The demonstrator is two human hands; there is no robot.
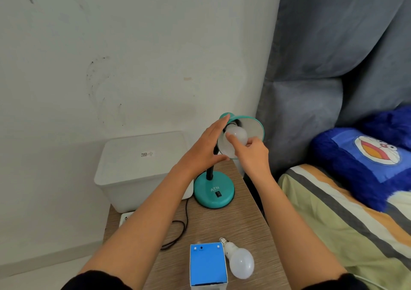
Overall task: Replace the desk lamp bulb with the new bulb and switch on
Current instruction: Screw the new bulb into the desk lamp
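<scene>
Bedside clutter frames the job: a narrow wooden table (242, 218) pushed against a scuffed white wall, with the teal desk lamp (214, 191) standing at its far end. Inside the tilted lamp shade (255, 131), the fitted bulb (239, 134) sits in its socket, and my right hand (252, 154) pinches it, thumb on the near face and fingers curled round its right side. My left hand (204, 147) is spread flat, fingers together, pressed against the back of the shade at about 9 o'clock from the bulb to steady it. I judge this as the unscrewing or screwing step; which one I cannot tell, since a second bulb (239, 262) lies loose on the table at 6 o'clock from the lamp, screw cap pointing away from me, touching a blue box (208, 265) on its left. The next move calls for a steady twist with the shade braced, then a press on the black rocker switch (218, 194) on the lamp base once the new bulb is seated. A black cord (178, 232) loops at 7 o'clock from the base, a white bin (142, 167) stands at 9 o'clock, and a striped bed (333, 223) with a blue plush pillow (367, 160) fills the 3 o'clock side.
</scene>
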